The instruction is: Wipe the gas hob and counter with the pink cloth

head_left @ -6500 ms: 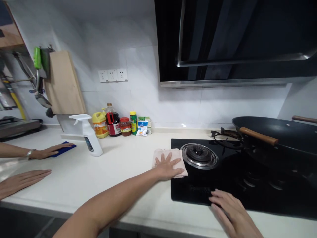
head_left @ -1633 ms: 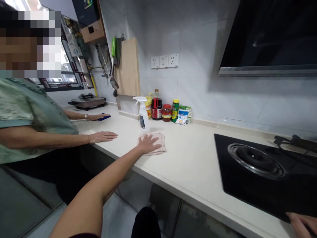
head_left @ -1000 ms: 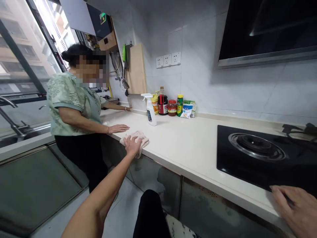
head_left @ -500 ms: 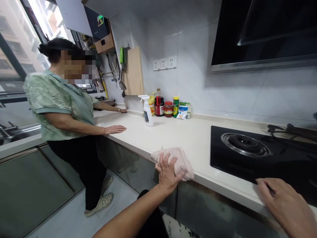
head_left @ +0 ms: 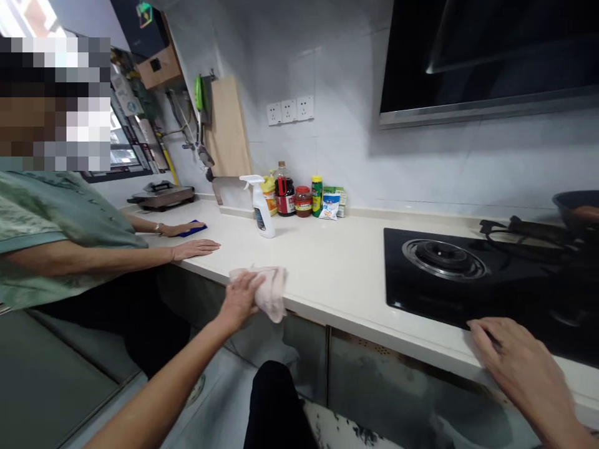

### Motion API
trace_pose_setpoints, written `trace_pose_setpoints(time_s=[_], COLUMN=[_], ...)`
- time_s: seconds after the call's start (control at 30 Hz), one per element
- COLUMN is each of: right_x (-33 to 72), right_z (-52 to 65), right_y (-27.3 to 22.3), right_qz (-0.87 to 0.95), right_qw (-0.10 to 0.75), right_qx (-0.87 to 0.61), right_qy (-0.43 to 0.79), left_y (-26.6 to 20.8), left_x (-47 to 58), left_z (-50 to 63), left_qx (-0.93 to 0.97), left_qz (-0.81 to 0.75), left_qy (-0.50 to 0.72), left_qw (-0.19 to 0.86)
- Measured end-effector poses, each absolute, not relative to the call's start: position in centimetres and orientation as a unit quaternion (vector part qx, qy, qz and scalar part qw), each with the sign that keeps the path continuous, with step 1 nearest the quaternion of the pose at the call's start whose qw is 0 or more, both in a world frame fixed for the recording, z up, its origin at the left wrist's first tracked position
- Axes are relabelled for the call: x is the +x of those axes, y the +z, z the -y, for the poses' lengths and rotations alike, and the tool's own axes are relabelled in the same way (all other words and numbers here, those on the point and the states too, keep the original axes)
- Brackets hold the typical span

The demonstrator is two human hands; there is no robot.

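Observation:
My left hand (head_left: 239, 300) presses on a pale pink cloth (head_left: 271, 290) at the front edge of the white countertop (head_left: 322, 268). The fingers are closed on its near side, and a folded corner hangs over the edge. My right hand (head_left: 519, 355) rests at the front edge beside the black stove (head_left: 435, 290), its fingers curled under and partly hidden; I see nothing held in it. Beyond the cloth, a white spray bottle (head_left: 262, 209) stands upright on the counter, apart from both hands.
At left a co-worker leans on the counter, one hand (head_left: 185, 229) on a blue cloth (head_left: 193, 229), the other hand (head_left: 196, 249) flat. A sauce bottle (head_left: 284, 194), red-lidded jar (head_left: 303, 202) and packets (head_left: 330, 206) stand by the wall. A pan (head_left: 578, 209) sits at far right.
My left hand has slid left along the counter edge with the pink cloth. My right hand stays by the stove. The co-worker's far hand has come nearer, and a blue cloth now shows under it.

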State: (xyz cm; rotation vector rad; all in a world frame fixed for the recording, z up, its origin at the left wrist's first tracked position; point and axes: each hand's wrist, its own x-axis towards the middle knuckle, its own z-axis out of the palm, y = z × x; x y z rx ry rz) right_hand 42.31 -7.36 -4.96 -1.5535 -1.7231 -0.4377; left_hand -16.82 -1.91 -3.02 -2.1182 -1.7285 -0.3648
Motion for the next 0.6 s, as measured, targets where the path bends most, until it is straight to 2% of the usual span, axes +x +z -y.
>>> trace_pose_setpoints(time_s=[0.1, 0.27, 0.43, 0.6], right_x=[42.1, 41.3, 40.8, 40.8], right_z=[7.4, 7.7, 7.7, 7.5], right_y=[-4.9, -4.3, -4.0, -4.0], right_qz=[0.686, 0.679, 0.669, 0.659], right_qw=[0.337, 0.329, 0.339, 0.363], right_qx=[-0.622, -0.629, -0.628, -0.632], right_qy=[-0.172, -0.187, -0.209, -0.185], left_y=[-0.7, 0.1, -1.1, -1.9], left_x=[-21.5, -23.1, -18.2, -9.9], left_z=[0.5, -0.6, 0.6, 2.2], left_qx=[-0.713, -0.660, -0.659, -0.715], left_qz=[0.673, 0.722, 0.706, 0.642], left_qy=[-0.091, -0.062, -0.037, -0.072], left_qw=[0.175, 0.199, 0.258, 0.269])
